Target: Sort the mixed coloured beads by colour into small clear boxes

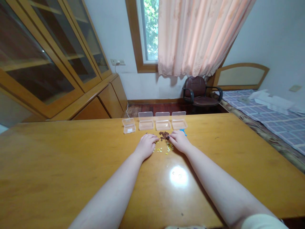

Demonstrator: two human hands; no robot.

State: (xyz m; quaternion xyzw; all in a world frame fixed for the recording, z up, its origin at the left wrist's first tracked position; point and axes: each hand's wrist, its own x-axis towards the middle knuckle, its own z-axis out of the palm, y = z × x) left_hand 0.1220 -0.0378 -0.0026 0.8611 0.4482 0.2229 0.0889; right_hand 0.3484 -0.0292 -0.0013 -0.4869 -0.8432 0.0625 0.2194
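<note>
A small pile of brown pieces (164, 135) lies on the table between my two hands. My left hand (147, 144) rests at the pile's left side, its fingers bent and close together; whatever may be in them is hidden. From the right, my right hand (180, 141) reaches to the pile, thumb and finger pinched at a small dark piece (168, 137). Yellow and whitish pieces (169, 147) lie just below the right fingers, and more yellow pieces (159, 149) are scattered near the left thumb. Blue pieces (183, 131) show behind the right hand, partly covered by it.
Several clear plastic boxes with raised lids stand in a row beyond the hands, among them a smaller box (129, 129) and a right-hand box (179, 124). The wooden table (71, 165) extends both ways. Past its far edge are a chair (199, 90) and a bed (274, 111).
</note>
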